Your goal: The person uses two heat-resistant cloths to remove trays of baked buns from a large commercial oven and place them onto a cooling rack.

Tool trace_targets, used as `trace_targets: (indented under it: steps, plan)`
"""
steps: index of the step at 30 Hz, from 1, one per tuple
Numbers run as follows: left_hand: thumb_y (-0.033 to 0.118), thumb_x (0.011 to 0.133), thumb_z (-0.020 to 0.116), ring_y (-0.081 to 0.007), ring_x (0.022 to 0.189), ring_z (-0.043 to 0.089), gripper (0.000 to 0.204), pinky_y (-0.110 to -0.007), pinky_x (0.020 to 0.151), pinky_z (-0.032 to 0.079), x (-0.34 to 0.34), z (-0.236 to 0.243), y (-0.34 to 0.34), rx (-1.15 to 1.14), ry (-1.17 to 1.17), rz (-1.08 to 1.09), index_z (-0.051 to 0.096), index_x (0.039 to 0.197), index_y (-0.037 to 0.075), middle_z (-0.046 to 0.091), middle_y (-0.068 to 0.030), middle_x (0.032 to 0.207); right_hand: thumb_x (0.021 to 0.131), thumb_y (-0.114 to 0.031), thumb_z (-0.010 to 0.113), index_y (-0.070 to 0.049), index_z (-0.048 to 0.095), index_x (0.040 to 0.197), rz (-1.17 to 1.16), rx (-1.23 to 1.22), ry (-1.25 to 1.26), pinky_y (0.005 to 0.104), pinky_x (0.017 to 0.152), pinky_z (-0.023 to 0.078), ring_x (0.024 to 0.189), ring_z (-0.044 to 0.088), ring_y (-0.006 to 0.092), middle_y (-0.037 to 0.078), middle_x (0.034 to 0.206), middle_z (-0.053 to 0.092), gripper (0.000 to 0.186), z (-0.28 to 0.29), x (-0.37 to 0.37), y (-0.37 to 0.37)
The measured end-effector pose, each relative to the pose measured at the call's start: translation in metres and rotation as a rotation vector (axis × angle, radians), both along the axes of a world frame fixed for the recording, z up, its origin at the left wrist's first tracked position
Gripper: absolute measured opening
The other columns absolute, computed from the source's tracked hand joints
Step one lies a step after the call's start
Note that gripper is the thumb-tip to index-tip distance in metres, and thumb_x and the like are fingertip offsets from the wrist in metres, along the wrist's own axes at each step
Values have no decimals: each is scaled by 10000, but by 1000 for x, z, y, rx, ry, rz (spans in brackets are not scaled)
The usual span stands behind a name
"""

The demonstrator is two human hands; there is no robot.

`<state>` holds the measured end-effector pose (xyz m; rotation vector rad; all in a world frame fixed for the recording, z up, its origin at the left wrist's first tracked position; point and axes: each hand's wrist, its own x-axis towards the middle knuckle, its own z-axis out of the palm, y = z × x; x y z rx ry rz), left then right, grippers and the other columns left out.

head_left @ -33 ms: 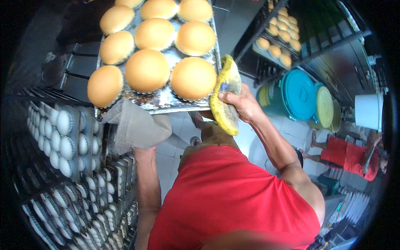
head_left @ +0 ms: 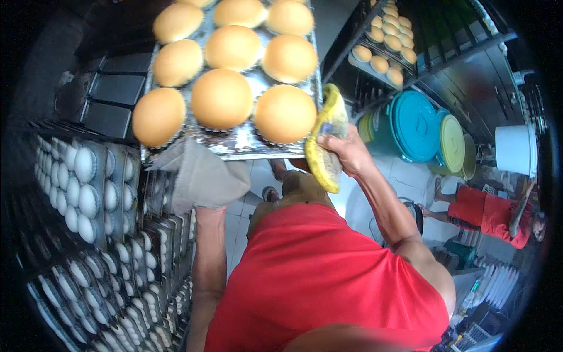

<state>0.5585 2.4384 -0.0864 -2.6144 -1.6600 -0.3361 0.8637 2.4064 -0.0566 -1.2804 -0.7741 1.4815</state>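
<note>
A metal baking tray (head_left: pixel 240 141) of several round golden buns (head_left: pixel 221 98) fills the upper middle. My left hand (head_left: pixel 208 185) is under a grey cloth (head_left: pixel 187 170) at the tray's near left corner, its fingers hidden. At the tray's right edge, my right hand (head_left: pixel 349 149) grips a worn yellow pad (head_left: pixel 328 164), thumb on top.
Left stand racks with trays of pale dough (head_left: pixel 85 167). Upper right, a black rack (head_left: pixel 446 58) holds baked buns (head_left: pixel 390 41). Lidded teal (head_left: pixel 413 123) and yellow (head_left: pixel 451 141) bins and a white bucket (head_left: pixel 510 149) stand right. A person in red (head_left: pixel 489 214) is at far right.
The tray, cloth and yellow pad sit slightly farther right in the picture. The racks and bins have shifted slightly left and upward in the view.
</note>
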Motion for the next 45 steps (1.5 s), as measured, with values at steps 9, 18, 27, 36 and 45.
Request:
trace_targets:
  steps: [9, 18, 27, 36, 45]
  plan:
    - [246, 771, 579, -315, 769, 543, 211, -423, 706, 441, 131, -4, -84, -164, 54, -356, 573, 801, 38, 541, -173, 771, 788, -40, 655, 27, 582, 1079, -349, -94, -152, 302, 744, 521, 800, 626, 144, 65, 937, 653, 307, -56, 86, -173]
    - [179, 953, 507, -202, 1092, 563, 315, -379, 972, 465, 249, -237, -120, -1220, -1267, -311, 488, 1252, 80, 576, -64, 1188, 804, -54, 640, 30, 585, 1089, -449, -175, -254, 306, 745, 525, 806, 636, 159, 79, 937, 654, 302, -139, 215, -231]
    - [188, 899, 586, -215, 952, 637, 236, -382, 830, 536, 367, -212, -109, -1613, -2121, 394, 604, 1093, 55, 652, -118, 1048, 793, -47, 642, 24, 590, 1077, -381, -250, -237, 314, 738, 524, 801, 642, 173, 77, 934, 662, 297, -190, 337, -212]
    - [179, 822, 575, -215, 768, 580, 119, -344, 705, 468, 413, -247, -105, -1192, -1839, 2, 588, 844, 63, 610, -92, 807, 800, -39, 619, 15, 597, 1059, -327, -215, -166, 315, 772, 510, 833, 630, 165, 66, 944, 655, 266, -188, 380, -183]
    - [169, 853, 556, -242, 841, 598, 130, -367, 738, 482, 419, -220, -88, -677, -1279, -320, 607, 890, 55, 636, -107, 877, 796, -31, 609, 13, 600, 1067, -368, -254, -217, 329, 784, 507, 840, 626, 179, 70, 938, 654, 275, -192, 382, -180]
